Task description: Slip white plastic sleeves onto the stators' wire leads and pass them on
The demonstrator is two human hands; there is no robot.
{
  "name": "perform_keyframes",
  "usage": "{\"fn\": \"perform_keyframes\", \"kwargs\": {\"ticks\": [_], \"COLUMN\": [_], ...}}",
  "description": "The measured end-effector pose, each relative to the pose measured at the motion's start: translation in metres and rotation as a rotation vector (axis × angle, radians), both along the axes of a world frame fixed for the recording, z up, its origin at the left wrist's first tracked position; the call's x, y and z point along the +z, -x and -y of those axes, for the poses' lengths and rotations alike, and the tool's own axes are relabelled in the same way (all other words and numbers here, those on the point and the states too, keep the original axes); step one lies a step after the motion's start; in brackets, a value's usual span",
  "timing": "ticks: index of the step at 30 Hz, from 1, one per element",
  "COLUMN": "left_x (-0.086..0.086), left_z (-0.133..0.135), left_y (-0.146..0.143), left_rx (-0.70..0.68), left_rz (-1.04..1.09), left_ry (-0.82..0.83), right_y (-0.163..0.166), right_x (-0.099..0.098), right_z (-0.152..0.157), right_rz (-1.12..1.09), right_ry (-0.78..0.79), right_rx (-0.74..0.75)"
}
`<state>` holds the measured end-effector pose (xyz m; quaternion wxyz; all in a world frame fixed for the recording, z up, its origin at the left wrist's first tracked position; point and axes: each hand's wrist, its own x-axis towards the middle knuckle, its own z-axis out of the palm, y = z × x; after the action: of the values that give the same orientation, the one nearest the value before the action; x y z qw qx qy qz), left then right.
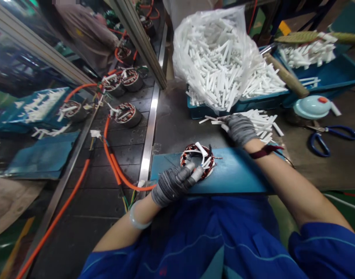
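Observation:
A motor stator [208,162] with copper windings, white sleeves and loose lead wires rests on a blue mat [238,174]. My left hand [177,182], in a grey knit glove with pale fingertips, grips the near left side of its winding ring. Farther out, my right hand [240,128], gloved alike, reaches down at the left end of a loose pile of white tubes [263,123]. Its fingers are curled, and their tips are partly hidden among the tubes. Whether a tube is between them I cannot make out.
A clear plastic bag [215,58] of white tubes sits on a blue bin [263,102]. Right of it are a mallet [286,75], a light-blue lidded container [312,107] and blue-handled scissors [319,143]. Wired stators [126,115] stand on the left conveyor, near orange hoses [115,166]. A co-worker [81,31] stands beyond.

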<state>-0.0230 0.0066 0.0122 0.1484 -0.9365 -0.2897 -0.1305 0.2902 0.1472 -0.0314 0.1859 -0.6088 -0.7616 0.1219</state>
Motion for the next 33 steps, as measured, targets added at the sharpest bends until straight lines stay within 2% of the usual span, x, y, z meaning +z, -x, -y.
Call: {"fn": "perform_keyframes", "kwargs": {"ticks": [4, 7, 10, 13, 15, 18, 21, 23, 26, 29, 31, 33], "left_x": [-0.002, 0.0, 0.004, 0.007, 0.008, 0.007, 0.005, 0.004, 0.004, 0.005, 0.006, 0.008], "left_z": [-0.001, -0.007, -0.013, -0.016, -0.016, -0.015, -0.016, -0.016, -0.016, -0.018, -0.022, -0.029], "left_y": [0.005, 0.003, -0.002, -0.003, -0.002, 0.0, 0.002, 0.002, 0.003, 0.003, 0.003, 0.003], "left_rx": [0.03, 0.05, 0.069, 0.055, 0.047, 0.055, 0.064, 0.067, 0.043, 0.049, 0.045, 0.007], "left_rz": [-0.064, -0.057, -0.035, -0.01, -0.007, -0.043, -0.054, -0.041, -0.037, -0.034, -0.02, 0.0], "left_ry": [0.056, 0.105, 0.145, 0.21, 0.249, 0.323, 0.356, 0.351, 0.348, 0.361, 0.402, 0.495], "right_y": [0.016, 0.011, 0.003, -0.001, -0.001, 0.003, 0.008, 0.012, 0.019, 0.025, 0.026, 0.023], "right_x": [-0.014, -0.016, -0.012, -0.003, 0.006, 0.02, 0.029, 0.033, 0.036, 0.038, 0.037, 0.032], "right_z": [-0.023, -0.018, 0.011, 0.057, 0.089, 0.126, 0.142, 0.142, 0.134, 0.123, 0.115, 0.108], "right_rz": [0.052, 0.02, -0.155, -0.269, -0.552, -0.691, -0.665, -0.634, -0.538, -0.322, -0.197, -0.203], "right_ry": [0.032, 0.011, -0.034, -0.013, 0.005, 0.042, 0.018, -0.007, -0.105, -0.197, -0.182, -0.107], "right_rx": [-0.066, -0.091, -0.104, -0.05, -0.012, -0.031, -0.07, -0.039, 0.1, 0.271, 0.311, 0.32]}}
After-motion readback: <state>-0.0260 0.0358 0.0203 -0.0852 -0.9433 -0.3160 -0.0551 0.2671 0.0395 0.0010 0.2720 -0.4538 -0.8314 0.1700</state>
